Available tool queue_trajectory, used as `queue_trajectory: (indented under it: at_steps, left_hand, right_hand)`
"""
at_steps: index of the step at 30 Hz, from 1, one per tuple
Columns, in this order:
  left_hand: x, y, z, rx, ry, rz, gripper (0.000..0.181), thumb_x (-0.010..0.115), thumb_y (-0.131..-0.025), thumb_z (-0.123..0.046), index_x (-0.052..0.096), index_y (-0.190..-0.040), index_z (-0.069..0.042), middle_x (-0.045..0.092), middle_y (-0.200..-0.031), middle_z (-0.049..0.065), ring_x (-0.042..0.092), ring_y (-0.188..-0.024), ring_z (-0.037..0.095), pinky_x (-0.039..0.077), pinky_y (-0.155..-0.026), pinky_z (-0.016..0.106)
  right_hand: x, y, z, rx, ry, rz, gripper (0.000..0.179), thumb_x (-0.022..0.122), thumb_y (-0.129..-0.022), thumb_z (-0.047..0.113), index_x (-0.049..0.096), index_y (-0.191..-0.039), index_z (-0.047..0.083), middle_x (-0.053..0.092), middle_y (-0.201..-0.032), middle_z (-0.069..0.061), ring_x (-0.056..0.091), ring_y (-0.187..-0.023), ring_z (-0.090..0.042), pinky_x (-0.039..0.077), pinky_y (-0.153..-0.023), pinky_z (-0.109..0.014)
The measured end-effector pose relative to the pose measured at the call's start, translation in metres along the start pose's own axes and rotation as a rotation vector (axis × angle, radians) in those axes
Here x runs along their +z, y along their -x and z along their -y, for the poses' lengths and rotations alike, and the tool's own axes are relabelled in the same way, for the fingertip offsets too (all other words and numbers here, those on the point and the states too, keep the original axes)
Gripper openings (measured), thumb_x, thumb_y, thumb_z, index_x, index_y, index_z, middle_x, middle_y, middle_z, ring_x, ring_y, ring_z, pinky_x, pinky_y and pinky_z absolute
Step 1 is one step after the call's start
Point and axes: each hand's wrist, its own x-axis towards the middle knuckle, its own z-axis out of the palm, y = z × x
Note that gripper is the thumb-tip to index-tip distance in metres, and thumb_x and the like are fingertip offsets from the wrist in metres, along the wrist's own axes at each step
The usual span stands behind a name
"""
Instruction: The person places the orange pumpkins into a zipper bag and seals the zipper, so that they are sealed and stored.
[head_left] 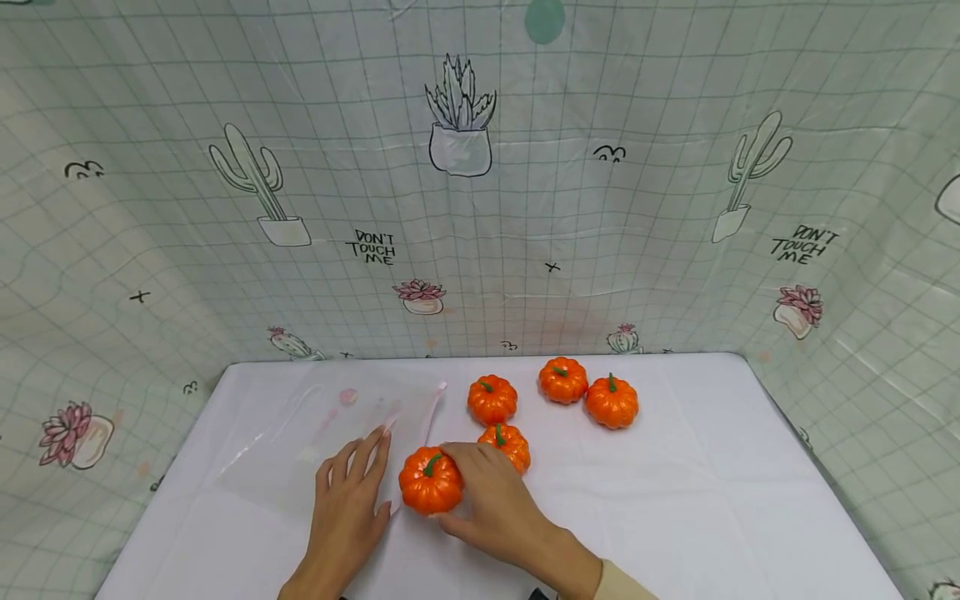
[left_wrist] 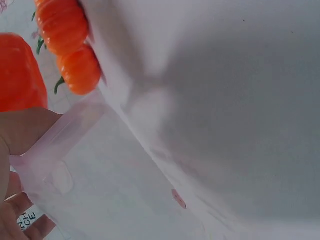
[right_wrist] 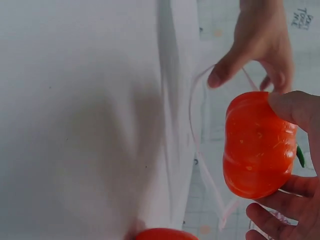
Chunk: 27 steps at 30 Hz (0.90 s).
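Note:
My right hand grips a small orange toy pumpkin with a green stem, thumb on one side and fingers on the other. The pumpkin is at the mouth of a clear plastic bag with a pale pink rim. My left hand is at that rim, its fingers fairly straight and the thumb spread apart from them. In the right wrist view, the rim forms a loop beside the left hand. In the left wrist view, the pink rim passes by the thumb.
Several more toy pumpkins lie on the white table: one pumpkin just behind my right hand, another pumpkin farther back, and a pair at the back right, including the pumpkin. A cactus-print curtain surrounds the table's back and sides.

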Motion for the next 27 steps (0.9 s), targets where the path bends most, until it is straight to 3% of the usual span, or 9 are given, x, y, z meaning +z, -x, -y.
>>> queue_trajectory:
  at_steps: [10, 20, 27]
  left_hand:
    - [0.001, -0.001, -0.002, 0.003, 0.004, 0.032, 0.101, 0.103, -0.054, -0.003, 0.061, -0.145, 0.001, 0.057, -0.149, 0.015, 0.048, -0.133, 0.041, 0.04, -0.101, 0.058]
    - [0.004, -0.001, -0.003, 0.076, 0.005, -0.039, 0.096, 0.098, -0.053, 0.004, 0.062, -0.143, 0.003, 0.058, -0.146, 0.014, 0.049, -0.131, 0.04, 0.04, -0.097, 0.056]
    - [0.007, 0.0, -0.003, 0.119, -0.029, -0.05, 0.092, 0.096, -0.054, 0.004, 0.064, -0.14, 0.002, 0.058, -0.145, 0.013, 0.048, -0.13, 0.039, 0.041, -0.095, 0.055]
  right_hand:
    - [0.023, -0.023, 0.004, -0.018, 0.044, 0.001, 0.072, 0.087, -0.086, 0.037, 0.057, -0.144, 0.009, 0.064, -0.138, -0.003, 0.058, -0.125, -0.021, 0.048, -0.112, -0.042]
    - [0.043, -0.042, 0.005, -0.078, 0.129, -0.015, 0.066, 0.083, -0.09, 0.038, 0.058, -0.143, 0.009, 0.066, -0.135, -0.001, 0.059, -0.124, -0.022, 0.048, -0.11, -0.04]
    - [0.054, -0.052, 0.006, -0.061, 0.179, 0.067, 0.072, 0.084, -0.09, 0.041, 0.055, -0.147, 0.009, 0.065, -0.14, -0.002, 0.057, -0.129, -0.024, 0.043, -0.115, -0.041]
